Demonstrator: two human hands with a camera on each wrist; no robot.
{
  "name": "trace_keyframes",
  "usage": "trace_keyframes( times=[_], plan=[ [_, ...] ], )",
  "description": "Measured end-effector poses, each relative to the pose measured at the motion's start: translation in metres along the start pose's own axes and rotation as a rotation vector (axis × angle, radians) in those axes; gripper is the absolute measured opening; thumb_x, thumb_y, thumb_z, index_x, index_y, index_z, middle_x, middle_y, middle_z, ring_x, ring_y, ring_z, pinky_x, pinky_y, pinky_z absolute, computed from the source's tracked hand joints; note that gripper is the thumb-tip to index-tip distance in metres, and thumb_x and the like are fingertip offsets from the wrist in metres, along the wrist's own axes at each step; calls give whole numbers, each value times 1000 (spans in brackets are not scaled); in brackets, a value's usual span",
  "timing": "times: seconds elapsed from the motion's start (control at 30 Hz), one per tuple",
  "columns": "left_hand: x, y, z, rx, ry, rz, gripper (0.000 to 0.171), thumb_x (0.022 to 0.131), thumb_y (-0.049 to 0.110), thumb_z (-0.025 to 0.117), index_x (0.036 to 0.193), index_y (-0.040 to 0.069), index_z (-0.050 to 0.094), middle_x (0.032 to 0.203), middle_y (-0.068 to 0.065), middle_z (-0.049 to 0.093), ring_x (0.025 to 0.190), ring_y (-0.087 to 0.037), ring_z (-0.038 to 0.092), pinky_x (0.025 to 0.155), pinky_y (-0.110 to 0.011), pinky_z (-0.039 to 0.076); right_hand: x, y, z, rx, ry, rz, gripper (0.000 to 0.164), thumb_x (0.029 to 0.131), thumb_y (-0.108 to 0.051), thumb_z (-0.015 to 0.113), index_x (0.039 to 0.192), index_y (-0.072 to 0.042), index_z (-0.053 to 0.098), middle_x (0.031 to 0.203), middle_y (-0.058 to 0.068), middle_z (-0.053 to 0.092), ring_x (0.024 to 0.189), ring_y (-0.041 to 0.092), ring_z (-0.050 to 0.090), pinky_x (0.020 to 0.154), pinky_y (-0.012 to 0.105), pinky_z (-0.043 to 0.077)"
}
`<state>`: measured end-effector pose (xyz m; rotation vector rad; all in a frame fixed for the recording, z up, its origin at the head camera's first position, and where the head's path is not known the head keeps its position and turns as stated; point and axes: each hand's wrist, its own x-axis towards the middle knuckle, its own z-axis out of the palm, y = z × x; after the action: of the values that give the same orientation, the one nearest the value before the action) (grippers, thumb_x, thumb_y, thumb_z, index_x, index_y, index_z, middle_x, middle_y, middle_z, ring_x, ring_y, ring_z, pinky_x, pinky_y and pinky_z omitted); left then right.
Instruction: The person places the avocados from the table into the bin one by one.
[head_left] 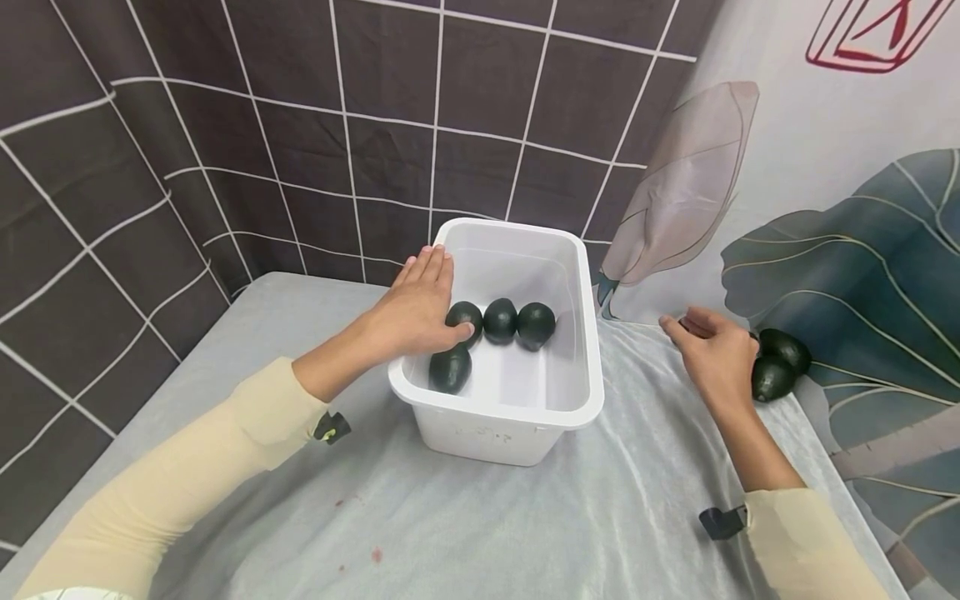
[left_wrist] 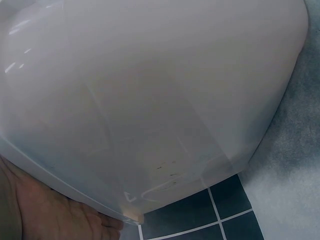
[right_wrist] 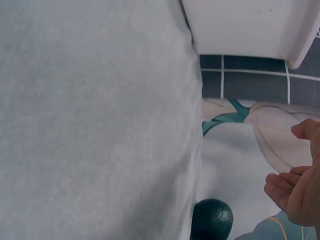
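Note:
A white plastic tub (head_left: pixel 498 437) stands on the cloth-covered table, with several dark green avocados (head_left: pixel 500 321) on its floor. My left hand (head_left: pixel 416 312) rests along the tub's left rim, fingers straight and thumb reaching inward over one avocado in the head view. In the left wrist view its palm (left_wrist: pixel 55 215) lies against the rim. To the tub's right, my right hand (head_left: pixel 716 354) hovers beside a small group of avocados (head_left: pixel 772 379), partly hidden behind it. The right wrist view shows its fingers (right_wrist: pixel 280 190) loosely bent, thumb apart, holding nothing; one avocado (right_wrist: pixel 212 220) lies below.
A grey-blue cloth (head_left: pixel 360 517) covers the table. Dark sheeting with white grid lines (head_left: pixel 390 150) hangs behind and at the left. A white curtain with large leaf prints (head_left: pixel 847 275) borders the right side, close to the avocado group.

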<state>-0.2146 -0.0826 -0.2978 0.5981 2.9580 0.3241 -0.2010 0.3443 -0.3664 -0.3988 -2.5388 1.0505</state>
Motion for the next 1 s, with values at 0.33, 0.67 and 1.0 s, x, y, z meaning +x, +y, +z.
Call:
trace_keyframes(
  times=[0.33,0.67,1.0],
  plan=[
    [-1,0,0,-3,5,7,113,107,54,66,177,-10,5,188,-29,-4,179,-44,-4,147,-54,-1,11,15,-9,57,53,81,73,102,-56,79,157,-9,68,150,21,72,165,28,45,143,47,15],
    [0,-1,0,-5,10,12,112,106,53,66,177,-11,5,188,-30,-4,179,-45,-3,147,-55,0,21,36,-21,50,86,189,74,102,-56,76,159,-10,65,159,17,68,167,25,33,139,48,20],
    [-1,0,-1,-8,12,14,113,106,53,67,176,-11,6,188,-30,-3,178,-45,-3,147,-54,0,26,51,-28,80,124,316,78,101,-59,76,164,-14,61,165,8,65,167,22,27,134,50,29]
  ],
)
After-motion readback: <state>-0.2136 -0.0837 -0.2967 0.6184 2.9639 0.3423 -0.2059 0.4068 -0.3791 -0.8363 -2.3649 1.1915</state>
